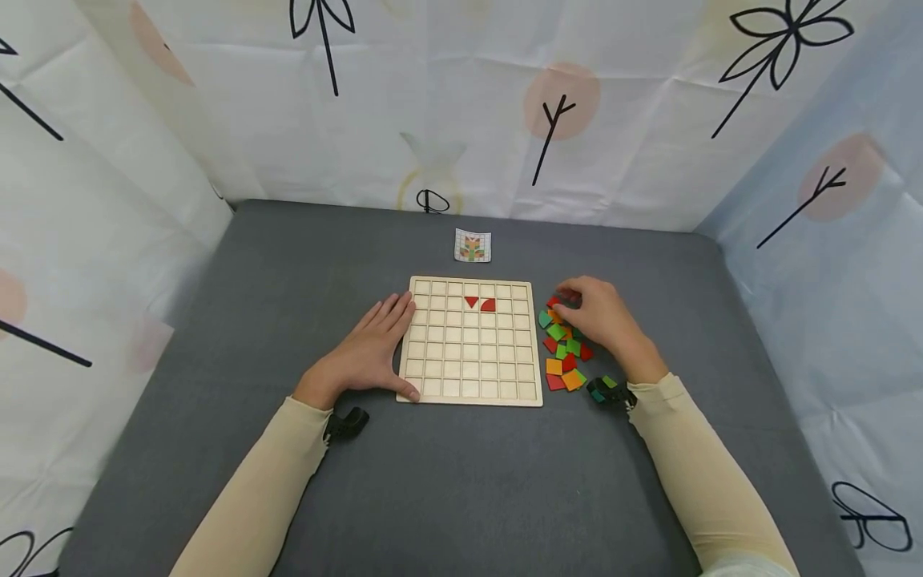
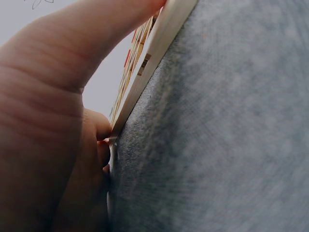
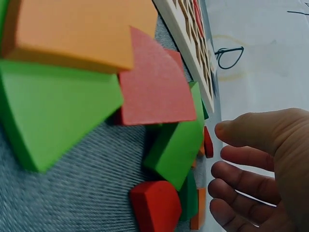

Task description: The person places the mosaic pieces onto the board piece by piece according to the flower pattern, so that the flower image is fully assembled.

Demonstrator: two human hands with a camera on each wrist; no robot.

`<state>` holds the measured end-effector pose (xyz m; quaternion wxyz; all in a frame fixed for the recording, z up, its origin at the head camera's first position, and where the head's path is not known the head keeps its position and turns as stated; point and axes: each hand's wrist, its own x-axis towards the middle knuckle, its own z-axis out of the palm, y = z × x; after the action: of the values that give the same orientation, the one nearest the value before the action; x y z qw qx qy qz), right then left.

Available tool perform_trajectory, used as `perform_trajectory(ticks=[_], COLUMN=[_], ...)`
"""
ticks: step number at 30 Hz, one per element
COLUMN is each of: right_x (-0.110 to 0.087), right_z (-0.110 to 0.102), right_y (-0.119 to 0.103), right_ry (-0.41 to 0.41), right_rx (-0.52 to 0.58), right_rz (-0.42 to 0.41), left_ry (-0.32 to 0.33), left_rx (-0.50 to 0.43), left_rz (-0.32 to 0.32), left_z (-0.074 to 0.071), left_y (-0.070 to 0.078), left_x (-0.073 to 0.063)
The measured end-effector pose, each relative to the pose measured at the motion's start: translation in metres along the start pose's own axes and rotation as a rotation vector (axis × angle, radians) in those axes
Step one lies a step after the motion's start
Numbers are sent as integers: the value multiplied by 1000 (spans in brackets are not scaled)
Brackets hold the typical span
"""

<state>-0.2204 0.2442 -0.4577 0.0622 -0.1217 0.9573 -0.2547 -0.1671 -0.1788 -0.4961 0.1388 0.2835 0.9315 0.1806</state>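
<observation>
A pale wooden grid board [image 1: 470, 344] lies flat on the table. A red triangle piece [image 1: 471, 301] and a red quarter-round piece [image 1: 488, 305] sit in cells of its upper part. My left hand [image 1: 371, 344] rests along the board's left side, fingers straight, thumb at the near left corner; the left wrist view shows this thumb [image 2: 96, 38] against the edge. My right hand [image 1: 598, 312] reaches over the far end of the loose pieces. In the right wrist view its thumb and fingers stand apart around a small red piece [image 3: 208, 141], with no clear contact.
Several loose red, green and orange pieces [image 1: 573, 347] lie beside the board's right edge, some overlapping. A small card with a coloured grid pattern [image 1: 472, 246] lies behind the board. Patterned white cloth [image 1: 461, 104] hangs behind the grey table [image 1: 461, 481] and at both sides.
</observation>
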Motion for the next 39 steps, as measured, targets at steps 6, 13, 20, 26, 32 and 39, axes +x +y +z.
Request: perform_trajectory(ticks=[6, 13, 20, 26, 32, 39], right_x=[1, 4, 7, 9, 10, 9], right_z=[2, 3, 3, 4, 5, 3], right_y=[0, 0, -1, -1, -2, -3], right_ry=[-13, -21, -40, -39, -42, -35], right_rx=[0, -4, -15, -12, 8, 14], right_rz=[-4, -11, -1, -3, 1, 6], left_ry=[-1, 1, -3, 0, 1, 0], left_rx=[-1, -2, 3, 6, 10, 13], left_rz=[0, -2, -4, 4, 9, 7], left_z=[0, 0, 0, -1, -1, 0], left_y=[0, 1, 1, 0, 0, -1], left_x=[0, 0, 0, 0, -1, 0])
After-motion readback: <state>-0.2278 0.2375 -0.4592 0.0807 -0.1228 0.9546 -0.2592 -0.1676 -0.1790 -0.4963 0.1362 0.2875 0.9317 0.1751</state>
